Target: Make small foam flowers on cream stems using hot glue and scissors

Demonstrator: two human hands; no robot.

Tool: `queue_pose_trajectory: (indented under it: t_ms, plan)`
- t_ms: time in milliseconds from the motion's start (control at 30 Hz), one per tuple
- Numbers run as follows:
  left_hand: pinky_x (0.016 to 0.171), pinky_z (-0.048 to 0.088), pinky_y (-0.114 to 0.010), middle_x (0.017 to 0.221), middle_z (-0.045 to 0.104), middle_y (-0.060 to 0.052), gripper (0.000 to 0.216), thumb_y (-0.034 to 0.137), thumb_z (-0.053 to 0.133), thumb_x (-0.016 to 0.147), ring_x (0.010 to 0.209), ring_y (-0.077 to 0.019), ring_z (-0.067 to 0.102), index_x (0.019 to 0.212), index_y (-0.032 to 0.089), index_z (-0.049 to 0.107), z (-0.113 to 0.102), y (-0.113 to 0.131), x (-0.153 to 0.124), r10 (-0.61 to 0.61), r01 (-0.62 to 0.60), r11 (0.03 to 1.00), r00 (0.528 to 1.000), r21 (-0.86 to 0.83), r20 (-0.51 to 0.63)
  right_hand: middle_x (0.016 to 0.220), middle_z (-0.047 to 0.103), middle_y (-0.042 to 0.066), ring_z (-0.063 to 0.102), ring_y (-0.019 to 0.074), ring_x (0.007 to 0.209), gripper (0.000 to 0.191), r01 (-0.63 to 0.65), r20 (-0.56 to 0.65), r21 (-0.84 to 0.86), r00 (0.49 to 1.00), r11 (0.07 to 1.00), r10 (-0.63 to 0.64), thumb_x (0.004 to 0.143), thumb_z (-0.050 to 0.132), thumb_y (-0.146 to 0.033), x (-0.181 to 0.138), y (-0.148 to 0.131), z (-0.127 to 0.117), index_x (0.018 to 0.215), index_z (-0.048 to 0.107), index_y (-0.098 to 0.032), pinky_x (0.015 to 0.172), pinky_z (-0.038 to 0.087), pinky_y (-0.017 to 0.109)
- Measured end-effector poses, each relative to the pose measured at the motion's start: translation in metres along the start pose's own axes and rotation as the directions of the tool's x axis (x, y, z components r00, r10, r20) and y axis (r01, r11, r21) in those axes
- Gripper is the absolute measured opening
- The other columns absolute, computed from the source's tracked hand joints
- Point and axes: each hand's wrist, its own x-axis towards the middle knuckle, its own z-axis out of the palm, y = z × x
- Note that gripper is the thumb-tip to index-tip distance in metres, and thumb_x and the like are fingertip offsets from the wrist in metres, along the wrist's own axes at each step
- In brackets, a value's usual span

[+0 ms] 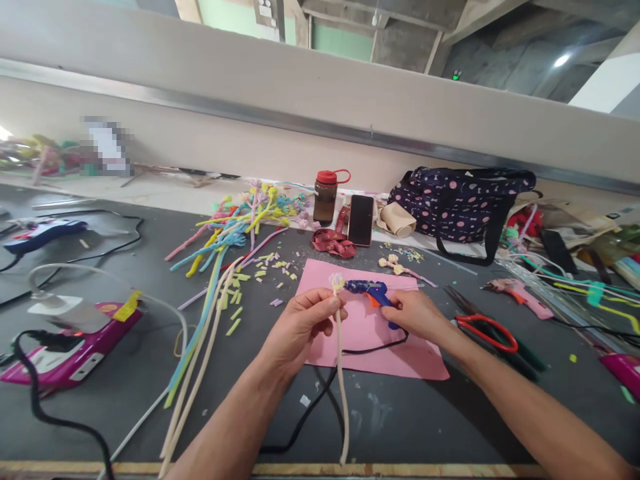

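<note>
My left hand [303, 320] is closed in a pinch on a cream pipe-cleaner stem [341, 393] that hangs down toward the table's near edge; a small pale flower head [337, 281] tops it. My right hand [415, 313] grips a blue glue gun [369, 289] with an orange trigger, its nozzle pointing left at the flower head. Both hands are over a pink sheet [370, 340] on the dark table. The gun's black cord [320, 400] trails toward me.
A pile of coloured pipe cleaners [235, 233] lies at the left, with cut bits around it. Red-handled scissors [487, 330] and a pink glue gun [517, 293] lie at the right. Behind are a brown bottle [325, 197], a phone [361, 220], a dotted bag [460, 203]. A pink power strip [70, 347] sits left.
</note>
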Motion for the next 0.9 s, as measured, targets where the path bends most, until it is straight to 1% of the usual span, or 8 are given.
queue_pose_trajectory:
  t_ms: [133,300,400,533,633,700,800,900]
  plan:
    - [0.041,0.034,-0.017,0.06,0.064,-0.003,0.016,0.029,0.07,0.069,0.048,-0.0076,0.05,0.07,0.014,0.066,0.002,0.002,-0.002,-0.035,0.035,0.999,0.999,0.005,0.009,0.054,0.058,-0.003,0.049,0.0118,0.051,0.021,-0.026,-0.059,0.147,0.998,0.989,0.035,0.073,0.05,-0.035,-0.006,0.002,-0.012,0.059,0.055,-0.019,0.047,0.03,0.022]
    - [0.038,0.028,-0.014,0.058,0.061,0.0,0.016,0.029,0.069,0.071,0.042,-0.0032,0.042,0.074,0.013,0.066,-0.003,0.005,0.002,-0.015,0.013,1.0,0.993,-0.011,-0.116,0.056,0.058,-0.001,0.05,0.0119,0.05,0.025,-0.009,-0.091,0.344,0.995,0.939,0.043,0.078,0.049,-0.038,-0.019,0.002,-0.021,0.067,0.055,-0.017,0.047,0.036,0.022]
    - [0.039,0.03,-0.013,0.058,0.059,0.002,0.016,0.029,0.069,0.071,0.045,-0.0038,0.044,0.077,0.014,0.067,-0.005,0.007,0.0,0.01,-0.02,0.998,0.983,-0.056,-0.182,0.056,0.053,-0.003,0.047,0.0099,0.049,0.023,0.016,-0.087,0.537,0.996,0.843,0.037,0.079,0.052,-0.038,-0.027,-0.005,-0.021,0.072,0.056,-0.016,0.046,0.036,0.021]
    - [0.055,0.043,-0.016,0.069,0.063,-0.002,0.011,0.026,0.069,0.071,0.063,-0.0091,0.055,0.072,0.015,0.066,0.002,0.005,-0.009,0.037,-0.041,0.996,0.998,-0.082,-0.054,0.056,0.049,-0.005,0.044,0.008,0.048,0.02,0.034,-0.046,0.757,0.999,0.653,0.001,0.076,0.057,-0.035,-0.028,-0.028,-0.021,0.071,0.056,-0.016,0.043,0.033,0.019]
    - [0.059,0.045,-0.02,0.078,0.065,-0.007,0.012,0.025,0.07,0.069,0.068,-0.0126,0.057,0.07,0.012,0.068,0.007,0.006,-0.015,0.047,-0.044,0.998,0.997,-0.04,0.066,0.057,0.05,-0.004,0.044,0.0078,0.048,0.019,0.036,-0.01,0.81,0.999,0.585,-0.047,0.076,0.057,-0.034,-0.023,-0.044,-0.024,0.071,0.056,-0.015,0.042,0.032,0.019]
    - [0.055,0.044,-0.019,0.074,0.065,-0.006,0.014,0.026,0.07,0.068,0.064,-0.0124,0.057,0.069,0.012,0.068,0.005,0.011,-0.018,0.063,-0.058,0.996,0.995,-0.067,0.075,0.057,0.049,-0.004,0.043,0.0079,0.048,0.019,0.057,-0.035,0.82,0.998,0.569,-0.049,0.077,0.057,-0.034,-0.023,-0.047,-0.026,0.071,0.056,-0.015,0.043,0.032,0.018]
    - [0.052,0.042,-0.017,0.066,0.063,-0.002,0.013,0.026,0.07,0.068,0.057,-0.0095,0.055,0.07,0.015,0.067,-0.006,0.019,-0.025,0.087,-0.094,0.982,0.995,-0.162,-0.046,0.059,0.047,-0.004,0.041,0.0082,0.051,0.018,0.13,-0.142,0.82,0.99,0.558,-0.022,0.078,0.058,-0.033,-0.035,-0.037,-0.025,0.072,0.056,-0.016,0.045,0.034,0.019]
    - [0.05,0.042,-0.015,0.064,0.063,-0.001,0.011,0.025,0.069,0.071,0.054,-0.0076,0.054,0.075,0.015,0.067,-0.016,0.019,-0.031,0.042,-0.083,0.976,0.978,-0.2,-0.202,0.06,0.048,-0.002,0.041,0.0101,0.052,0.016,0.157,-0.209,0.837,0.977,0.525,0.04,0.077,0.059,-0.033,-0.056,-0.018,-0.013,0.074,0.056,-0.018,0.046,0.036,0.021]
